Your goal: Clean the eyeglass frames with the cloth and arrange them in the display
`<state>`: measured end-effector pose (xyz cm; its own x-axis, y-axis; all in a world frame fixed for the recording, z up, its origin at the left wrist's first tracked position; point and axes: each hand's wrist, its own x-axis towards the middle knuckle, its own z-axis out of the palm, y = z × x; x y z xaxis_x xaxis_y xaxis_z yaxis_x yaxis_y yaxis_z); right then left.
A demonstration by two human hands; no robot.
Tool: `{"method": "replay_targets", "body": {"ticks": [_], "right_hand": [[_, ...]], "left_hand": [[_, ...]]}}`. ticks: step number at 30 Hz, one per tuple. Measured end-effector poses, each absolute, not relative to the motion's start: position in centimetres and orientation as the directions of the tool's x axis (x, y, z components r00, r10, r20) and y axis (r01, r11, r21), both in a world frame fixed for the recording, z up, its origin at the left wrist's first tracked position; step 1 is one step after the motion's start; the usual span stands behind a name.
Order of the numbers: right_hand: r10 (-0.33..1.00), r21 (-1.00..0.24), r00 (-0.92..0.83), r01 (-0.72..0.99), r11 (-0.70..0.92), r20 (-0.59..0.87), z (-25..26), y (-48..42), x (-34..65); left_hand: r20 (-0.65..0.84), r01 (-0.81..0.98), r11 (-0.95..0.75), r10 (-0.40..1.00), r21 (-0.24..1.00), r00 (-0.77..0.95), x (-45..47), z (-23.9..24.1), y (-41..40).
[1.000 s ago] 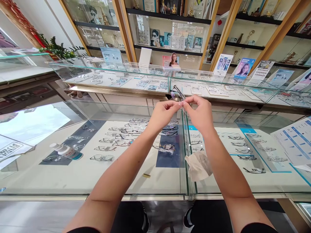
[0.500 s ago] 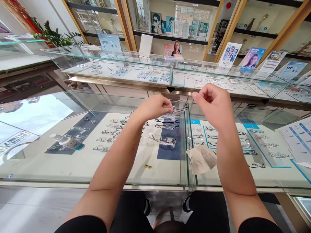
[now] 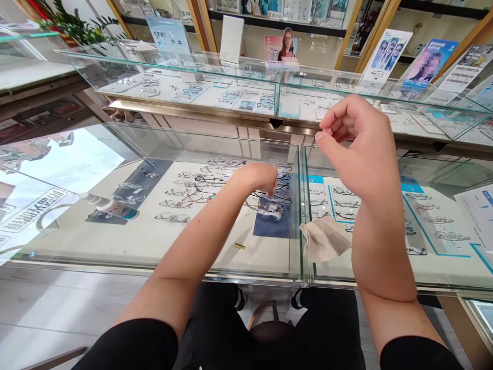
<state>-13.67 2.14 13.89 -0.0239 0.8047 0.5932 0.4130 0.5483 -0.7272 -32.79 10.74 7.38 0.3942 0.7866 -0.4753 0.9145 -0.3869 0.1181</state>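
My left hand (image 3: 260,179) is closed over the glass showcase, its fingertips pointing down. It pinches a pair of eyeglasses (image 3: 284,199) with thin dark lines, partly hidden by the fingers. Just below lies a gold-rimmed pair of eyeglasses (image 3: 270,208) on a dark blue panel (image 3: 269,229). To the right, my right hand (image 3: 360,146) hangs higher over the showcase, fingers loosely curled, thumb apart from them, nothing visible in between. Beneath it a beige cloth (image 3: 325,239) lies crumpled on the glass near the seam.
A spray bottle (image 3: 111,206) lies on its side at left. Rows of eyeglasses (image 3: 173,204) fill the showcase, with a small gold label (image 3: 239,246) near the front. Behind runs another glass counter (image 3: 173,105) bearing upright cards (image 3: 385,59). A printed sheet (image 3: 477,205) is at right.
My left hand has lowered toward the rows with the eyeglasses in its fingers. My right hand has moved up and right, its fingers still curled. The view has tilted down slightly.
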Motion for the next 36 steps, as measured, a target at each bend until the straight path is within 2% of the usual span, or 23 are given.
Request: {"method": "replay_targets", "body": {"ticks": [7, 12, 18, 23, 25, 30, 36], "right_hand": [[0.729, -0.571, -0.113, 0.546, 0.613, 0.675, 13.6, 2.5, -13.8], [0.716, -0.54, -0.13, 0.568, 0.621, 0.686, 13.3, 2.8, -13.8], [0.695, -0.515, -0.156, 0.562, 0.647, 0.702, 13.2, 2.8, -13.8], [0.678, -0.505, -0.162, 0.55, 0.666, 0.717, 13.2, 2.8, -13.7], [0.671, -0.5, -0.163, 0.547, 0.671, 0.723, 13.2, 2.8, -13.8], [0.673, -0.506, -0.147, 0.549, 0.665, 0.725, 13.4, 2.6, -14.0], [0.709, -0.526, -0.143, 0.574, 0.628, 0.69, 13.8, 2.2, -14.2]], "left_hand": [[-0.528, 0.942, -0.336, 0.796, 0.023, 0.296, -32.2, 6.4, 11.5], [-0.534, 0.958, -0.286, 0.81, 0.0, 0.241, -31.9, 6.1, 11.5], [-0.47, 0.974, -0.193, 0.853, 0.12, 0.227, -32.7, 5.7, 12.0], [-0.336, 0.936, -0.106, 0.915, 0.335, 0.224, -33.9, 5.0, 13.2], [-0.291, 0.926, -0.124, 0.927, 0.357, 0.237, -33.9, 4.5, 13.7], [-0.226, 0.938, -0.223, 0.931, 0.265, 0.285, -33.3, 3.3, 14.6], [-0.292, 0.955, -0.271, 0.91, 0.12, 0.295, -32.8, 3.2, 14.7]]}}
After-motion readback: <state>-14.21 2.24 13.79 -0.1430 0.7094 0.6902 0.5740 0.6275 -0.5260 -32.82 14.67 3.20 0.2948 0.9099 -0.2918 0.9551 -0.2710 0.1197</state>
